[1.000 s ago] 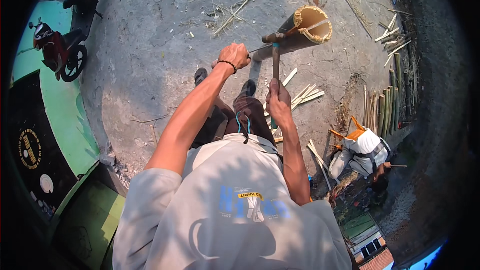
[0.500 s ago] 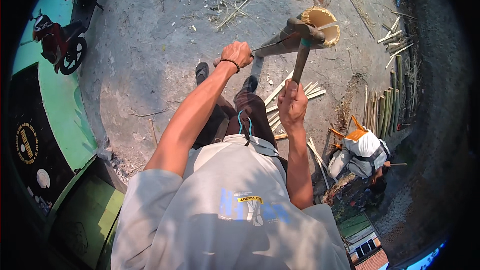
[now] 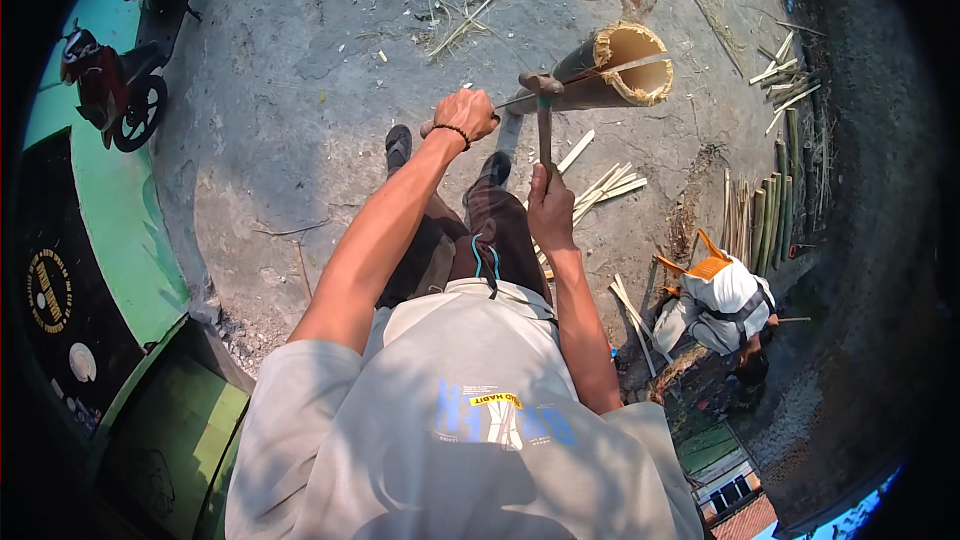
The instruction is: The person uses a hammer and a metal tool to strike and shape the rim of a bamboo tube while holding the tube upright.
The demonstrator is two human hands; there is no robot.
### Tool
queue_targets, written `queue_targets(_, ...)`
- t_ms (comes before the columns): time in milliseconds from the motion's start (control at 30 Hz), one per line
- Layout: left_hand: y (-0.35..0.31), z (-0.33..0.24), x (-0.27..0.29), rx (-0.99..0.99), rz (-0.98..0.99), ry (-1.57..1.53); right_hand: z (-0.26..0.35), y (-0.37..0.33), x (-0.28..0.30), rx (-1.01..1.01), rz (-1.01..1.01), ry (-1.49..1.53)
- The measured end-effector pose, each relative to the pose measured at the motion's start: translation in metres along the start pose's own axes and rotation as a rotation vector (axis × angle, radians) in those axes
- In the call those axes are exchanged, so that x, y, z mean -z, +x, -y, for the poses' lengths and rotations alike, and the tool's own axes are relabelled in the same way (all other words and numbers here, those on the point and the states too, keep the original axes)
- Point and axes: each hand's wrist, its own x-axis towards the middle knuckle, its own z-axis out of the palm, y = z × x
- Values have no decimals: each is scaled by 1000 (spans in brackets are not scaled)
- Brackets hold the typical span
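A thick bamboo culm [image 3: 578,88] stands upright in front of me, its hollow end with a rough pale rim facing up. Across that opening lies the long metal blade [image 3: 638,63] of a machete. My left hand [image 3: 467,114] is closed around its handle, just left of the bamboo. In my right hand [image 3: 551,208] is a hammer [image 3: 545,130], gripped by its handle. The hammer head is over the part of the blade between my left hand and the bamboo; whether it touches the blade I cannot tell.
Split bamboo strips [image 3: 608,185] lie on the concrete right of my feet. More bamboo pieces [image 3: 770,210] lie farther right. A person [image 3: 722,305] crouches at the lower right. A red motorbike [image 3: 112,90] stands at the far left beside a green wall.
My right hand has brought the hammer down and to the left, from over the bamboo's end to the blade near my left hand. The left hand has kept its hold on the machete.
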Motion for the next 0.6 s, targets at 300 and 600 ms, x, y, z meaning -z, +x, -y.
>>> queue_targets(300, 1, 30, 11, -55, -27, 73, -46, -71, 58, -133, 297, -68)
queue_targets(600, 7, 43, 3, -181, 70, 65, -137, -100, 68, -485, 328, -156)
